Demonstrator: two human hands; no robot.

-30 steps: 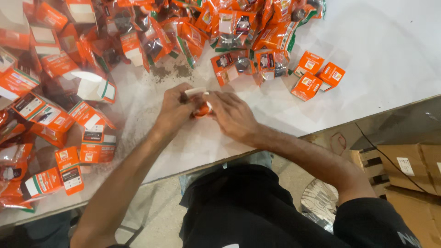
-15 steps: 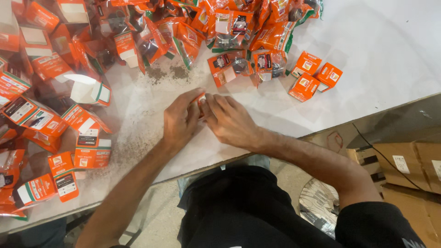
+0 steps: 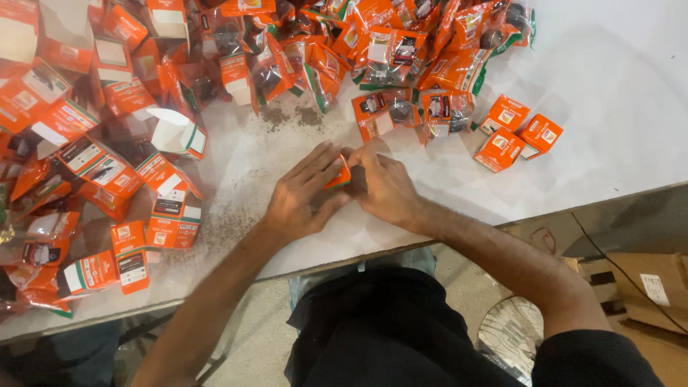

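Observation:
A small orange carton [image 3: 339, 174] is pressed between both my hands near the front of the white table [image 3: 616, 93]. My left hand [image 3: 304, 193] covers it from the left with fingers stretched over the top. My right hand [image 3: 385, 188] grips its right side. Most of the carton is hidden by my fingers. Three closed small orange cartons [image 3: 517, 132] lie to the right, apart from my hands.
A heap of orange plastic pouches [image 3: 401, 50] spreads along the far side. Open and flat orange cartons [image 3: 107, 179] crowd the left. Dark crumbs [image 3: 287, 115] speckle the tabletop. Brown cardboard boxes [image 3: 645, 287] sit on the floor at the right.
My hands have closed tighter around the small carton and shifted slightly toward the table's front; the orange carton shows less between my fingers than a second ago.

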